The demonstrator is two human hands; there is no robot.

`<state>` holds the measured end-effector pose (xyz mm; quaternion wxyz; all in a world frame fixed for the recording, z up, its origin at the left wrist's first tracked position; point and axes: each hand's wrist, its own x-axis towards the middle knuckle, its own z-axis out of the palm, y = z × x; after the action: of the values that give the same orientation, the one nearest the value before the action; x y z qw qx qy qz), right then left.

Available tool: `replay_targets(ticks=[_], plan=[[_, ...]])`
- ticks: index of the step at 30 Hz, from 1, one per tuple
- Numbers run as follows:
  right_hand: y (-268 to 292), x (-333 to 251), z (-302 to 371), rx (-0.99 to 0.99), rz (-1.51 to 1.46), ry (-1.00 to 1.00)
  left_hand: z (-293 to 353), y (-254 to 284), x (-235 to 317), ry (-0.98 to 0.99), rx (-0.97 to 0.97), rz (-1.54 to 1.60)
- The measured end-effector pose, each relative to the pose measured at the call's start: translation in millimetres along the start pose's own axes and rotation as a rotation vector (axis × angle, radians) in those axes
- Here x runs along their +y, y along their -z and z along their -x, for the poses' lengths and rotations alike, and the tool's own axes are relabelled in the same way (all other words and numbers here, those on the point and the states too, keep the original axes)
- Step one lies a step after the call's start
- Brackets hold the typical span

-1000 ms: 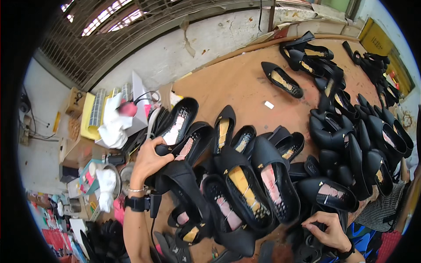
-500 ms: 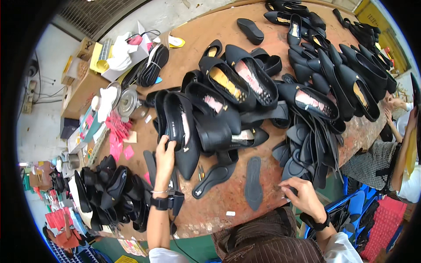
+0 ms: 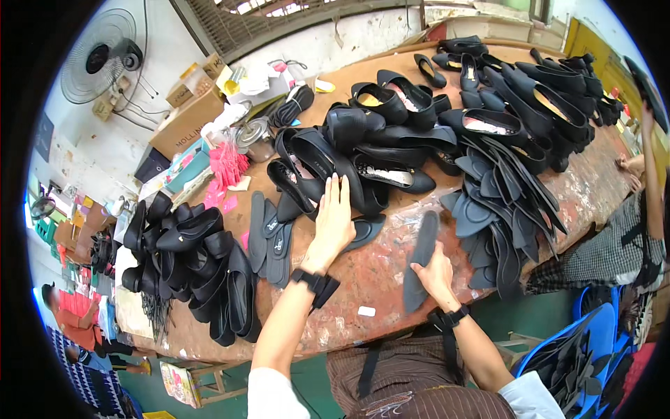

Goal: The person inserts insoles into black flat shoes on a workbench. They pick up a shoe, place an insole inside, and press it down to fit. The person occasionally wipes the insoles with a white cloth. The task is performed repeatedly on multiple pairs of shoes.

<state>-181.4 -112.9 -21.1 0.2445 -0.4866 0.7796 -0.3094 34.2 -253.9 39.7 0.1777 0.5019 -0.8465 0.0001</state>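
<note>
My right hand (image 3: 435,274) grips a dark grey insole (image 3: 424,241), held tilted above the near part of the table. My left hand (image 3: 333,222) has its fingers stretched out over the near side of a heap of black shoes, at a pointed black shoe (image 3: 301,183); its fingertips seem to touch the shoes. Partly behind that hand, a black insole (image 3: 365,232) lies on the table. Left of it rest several more insoles (image 3: 279,241) with pale marks at the heel.
A thick stack of dark insoles (image 3: 499,188) overhangs the table's right edge. More black shoes (image 3: 199,251) are piled at the left. A small white label (image 3: 366,311) lies on the table (image 3: 377,279). Far right, another person's hand (image 3: 631,167) rests near the edge.
My right hand has taken hold of the insole that lay on the table. My left hand has let go of the shoe it held and straightened its fingers. The view has shifted.
</note>
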Motion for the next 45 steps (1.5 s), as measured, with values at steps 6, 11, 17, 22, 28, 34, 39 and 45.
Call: replay_targets(ticks=[6,11,17,22,28,34,39,45], plan=[[82,44,80,-0.292,-0.844,-0.067,-24,17,14,0.194,0.116,0.007],[132,83,102,-0.328,-1.146,0.003,11,78,92,-0.034,0.162,0.734],[136,55,115,-0.419,-1.284,0.005,153,77,174,0.206,0.159,0.581],[108,44,110,-0.475,-0.994,0.082,217,-3,148,0.506,-0.002,0.644],[100,16,89,-0.271,-0.592,0.377,272,38,89,0.398,0.019,0.014],[75,-32,81,-0.241,0.247,0.956,299,1,40,0.227,0.244,0.371],[32,-44,74,-0.336,0.194,0.995,299,-17,37,0.314,0.246,0.537],[-30,-43,94,-0.546,-0.015,0.967,312,-29,36,0.340,0.289,0.650]])
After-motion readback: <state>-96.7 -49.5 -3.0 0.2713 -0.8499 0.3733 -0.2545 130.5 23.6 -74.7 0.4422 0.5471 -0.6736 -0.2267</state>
